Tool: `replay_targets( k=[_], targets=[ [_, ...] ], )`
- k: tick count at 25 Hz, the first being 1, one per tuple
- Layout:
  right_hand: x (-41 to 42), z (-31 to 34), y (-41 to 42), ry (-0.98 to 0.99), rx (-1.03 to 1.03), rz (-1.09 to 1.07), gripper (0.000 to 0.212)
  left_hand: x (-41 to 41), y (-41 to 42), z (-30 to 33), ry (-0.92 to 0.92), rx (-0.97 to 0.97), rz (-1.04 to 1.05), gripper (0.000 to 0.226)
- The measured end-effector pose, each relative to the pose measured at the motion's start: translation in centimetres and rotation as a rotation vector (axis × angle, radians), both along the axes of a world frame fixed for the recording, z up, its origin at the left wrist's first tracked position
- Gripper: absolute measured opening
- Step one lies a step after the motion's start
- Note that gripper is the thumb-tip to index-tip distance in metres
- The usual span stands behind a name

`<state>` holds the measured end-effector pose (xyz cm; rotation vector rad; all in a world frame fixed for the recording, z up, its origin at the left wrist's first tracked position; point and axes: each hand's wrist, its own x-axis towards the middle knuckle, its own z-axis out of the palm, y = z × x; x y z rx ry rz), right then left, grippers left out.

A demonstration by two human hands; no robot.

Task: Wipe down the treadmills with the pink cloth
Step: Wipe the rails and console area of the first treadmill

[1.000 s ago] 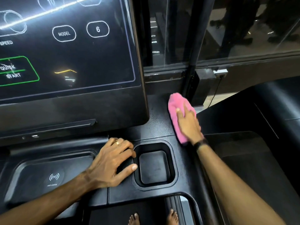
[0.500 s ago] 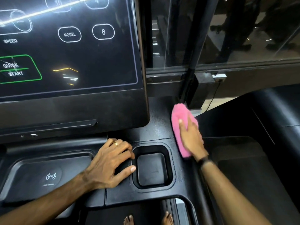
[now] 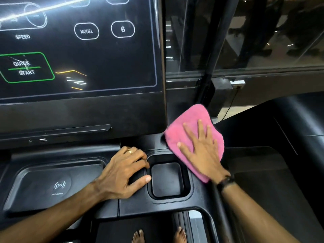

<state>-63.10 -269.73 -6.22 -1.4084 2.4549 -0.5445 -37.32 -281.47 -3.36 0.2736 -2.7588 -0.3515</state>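
Observation:
The pink cloth (image 3: 188, 123) lies spread on the black treadmill console (image 3: 157, 206), just right of the touchscreen's lower corner. My right hand (image 3: 199, 149) presses flat on the cloth with straight, spread fingers. My left hand (image 3: 126, 171) rests on the console ledge between the charging tray and the square cup recess (image 3: 167, 179), fingers bent over the ledge, holding nothing. A ring shows on one left finger.
The touchscreen (image 3: 78, 50) fills the upper left, showing QUICK START, SPEED and MODEL. A wireless charging tray (image 3: 35, 188) lies at lower left. A neighbouring treadmill's black body (image 3: 289, 137) stands to the right. A dark post (image 3: 206, 92) and glass wall rise behind. Bare feet (image 3: 159, 235) show on the belt below.
My right hand has slid the pink cloth leftward and nearer, toward the screen's corner, and the cloth now lies spread wider. My left hand has stayed on the ledge.

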Motion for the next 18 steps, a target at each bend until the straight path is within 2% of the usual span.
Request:
replay_targets(
  k=[3, 5, 7, 10, 12, 15, 18],
  targets=[
    [-2.9, 0.8, -8.7, -0.062, 0.069, -0.151, 0.076, 0.0, 0.0, 0.2, -0.008, -0.002, 0.012, 0.039],
    [-1.6, 1.6, -12.0, 0.004, 0.122, -0.138, 0.068, 0.2, 0.0, 0.1, -0.016, -0.01, 0.013, 0.041],
    [1.5, 1.8, -10.3, 0.102, 0.094, -0.018, 0.06, 0.5, 0.1, -0.1, -0.013, -0.02, 0.012, 0.043],
    [5.0, 1.2, -2.9, 0.177, 0.0, 0.124, 0.059, 0.4, 0.2, 0.0, 0.009, -0.028, -0.002, 0.042],
    [5.6, 0.6, -1.5, 0.202, 0.022, 0.12, 0.062, 0.1, 0.2, -0.2, 0.029, -0.021, -0.012, 0.037],
    [5.3, 1.5, -8.5, 0.208, 0.055, 0.078, 0.077, 0.1, 0.0, 0.0, 0.014, -0.012, -0.006, 0.039],
    [5.9, 2.1, -14.2, 0.319, 0.163, 0.156, 0.086, 0.2, 0.4, 0.1, 0.007, -0.044, 0.008, 0.042]
  ],
)
